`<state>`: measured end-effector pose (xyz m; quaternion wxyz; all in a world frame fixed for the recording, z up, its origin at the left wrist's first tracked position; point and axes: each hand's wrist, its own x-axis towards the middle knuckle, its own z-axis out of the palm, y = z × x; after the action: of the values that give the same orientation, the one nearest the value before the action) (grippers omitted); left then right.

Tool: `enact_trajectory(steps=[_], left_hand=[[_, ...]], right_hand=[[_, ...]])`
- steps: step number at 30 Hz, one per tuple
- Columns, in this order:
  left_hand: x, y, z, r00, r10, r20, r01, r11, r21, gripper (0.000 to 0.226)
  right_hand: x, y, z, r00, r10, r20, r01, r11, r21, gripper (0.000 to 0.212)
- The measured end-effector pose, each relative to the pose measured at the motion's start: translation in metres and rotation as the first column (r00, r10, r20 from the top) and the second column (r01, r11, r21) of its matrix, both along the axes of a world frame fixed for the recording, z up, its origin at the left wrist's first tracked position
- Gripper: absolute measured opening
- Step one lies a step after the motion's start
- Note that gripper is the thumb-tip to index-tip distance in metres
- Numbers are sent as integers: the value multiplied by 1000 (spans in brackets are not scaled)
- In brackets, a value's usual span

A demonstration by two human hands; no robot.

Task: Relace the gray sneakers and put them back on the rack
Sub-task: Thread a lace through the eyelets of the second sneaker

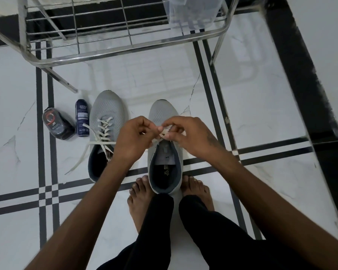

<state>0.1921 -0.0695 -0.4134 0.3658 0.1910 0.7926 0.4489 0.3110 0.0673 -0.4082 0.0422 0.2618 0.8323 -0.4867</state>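
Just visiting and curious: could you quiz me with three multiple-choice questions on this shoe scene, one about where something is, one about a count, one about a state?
1. Where does the dark blue bottle stand?
A. On the rack
B. On the floor, left of the left sneaker
C. Inside a sneaker

2. How many gray sneakers are on the floor?
A. One
B. Two
C. Three

3. What are the hands doing?
A. Pinching the right sneaker's lace
B. Resting flat on the floor
C. Lifting the rack

Answers: 1 B, it stands beside the left sneaker. 2 B, that one plus the right sneaker. 3 A, left hand and right hand hold the lace.
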Motion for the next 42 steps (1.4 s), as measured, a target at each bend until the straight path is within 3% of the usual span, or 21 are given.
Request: enact_trajectory(steps=[2,4,7,9,12,16,18,24,32,35,38,42], left_hand=[[-2,-8,-4,999,21,35,-21,1000,-3,12],[0,-17,-9,996,32,87,-32,999,2,3],[8,-23,-17,993,13,119,-14,1000,8,6],[9,-22,-21,992,38,117,-39,999,1,12],[10,-27,-24,999,41,-4,-41,998,-51,24],[18,-39,-30,958,-189,-216,143,967,-213,32],[21,-39,-36,950,-193,-247,141,967,-212,24],[16,-44,-44,998,47,45,-42,992,-117,21],[14,-42,-43,996,-78,35,80,994,-77,23],[12,-44,-47,990,-75,122,79,997,-21,27],[12,-43,-48,998,-54,21,54,998,-24,16],[11,-37,-47,977,-74,-200,44,987,-153,10]], right_hand=[[3,9,-7,998,-57,21,55,995,80,17],[6,8,-12,998,-10,66,3,995,103,23],[4,-4,-17,989,135,54,-136,990,24,43],[0,-14,-21,990,138,18,-137,990,-12,35],[-3,-15,-27,999,45,-20,-44,998,48,11],[-3,-14,-35,999,36,41,-42,987,154,17],[-3,-19,-38,997,22,72,-33,989,147,16],[-6,-32,-48,997,-27,73,14,985,175,8],[-9,-46,-59,999,-21,35,12,971,240,10],[-5,-49,-62,998,-67,2,66,981,183,7],[3,-50,-62,999,-41,-1,40,977,209,11],[15,-49,-60,997,-58,41,38,923,382,40]])
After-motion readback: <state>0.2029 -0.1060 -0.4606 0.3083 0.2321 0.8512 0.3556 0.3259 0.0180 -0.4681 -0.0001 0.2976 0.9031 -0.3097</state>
